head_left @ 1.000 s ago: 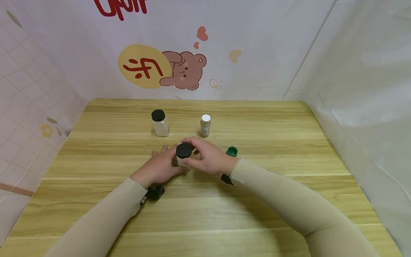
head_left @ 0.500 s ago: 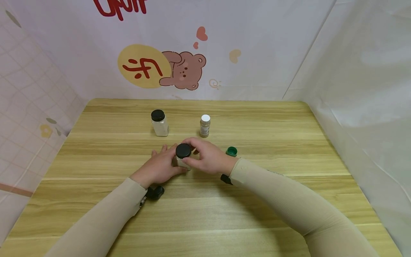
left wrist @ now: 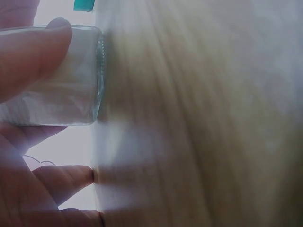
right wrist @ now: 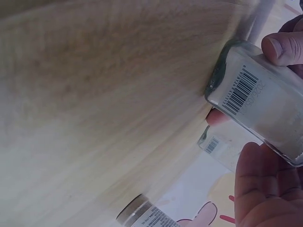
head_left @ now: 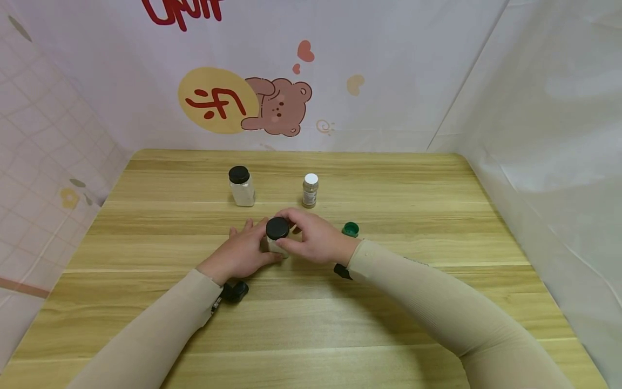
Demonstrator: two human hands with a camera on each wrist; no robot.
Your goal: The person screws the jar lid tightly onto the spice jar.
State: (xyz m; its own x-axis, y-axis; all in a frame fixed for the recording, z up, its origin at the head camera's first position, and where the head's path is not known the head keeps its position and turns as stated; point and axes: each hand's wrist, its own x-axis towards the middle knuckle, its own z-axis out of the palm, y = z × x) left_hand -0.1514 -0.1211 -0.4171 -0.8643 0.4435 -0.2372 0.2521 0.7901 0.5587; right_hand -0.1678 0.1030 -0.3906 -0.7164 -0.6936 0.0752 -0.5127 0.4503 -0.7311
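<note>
A glass jar (head_left: 278,244) with a black lid (head_left: 277,228) and pale contents stands upright between both hands at mid-table. My left hand (head_left: 243,251) grips its body; in the left wrist view the thumb (left wrist: 35,59) lies across the glass low on the jar, and the outer fingers spread down to the tabletop. My right hand (head_left: 313,237) holds the lid from the right, thumb at the front and fingers curled around the back. The right wrist view shows a printed barcode (right wrist: 241,92) on the jar.
Behind the hands stand a second black-lidded jar (head_left: 243,189) and a small white-capped bottle (head_left: 310,192). A green cap (head_left: 351,229), hollow side up, lies beyond the right wrist. White curtains enclose the wooden table (head_left: 301,335) at the back and sides.
</note>
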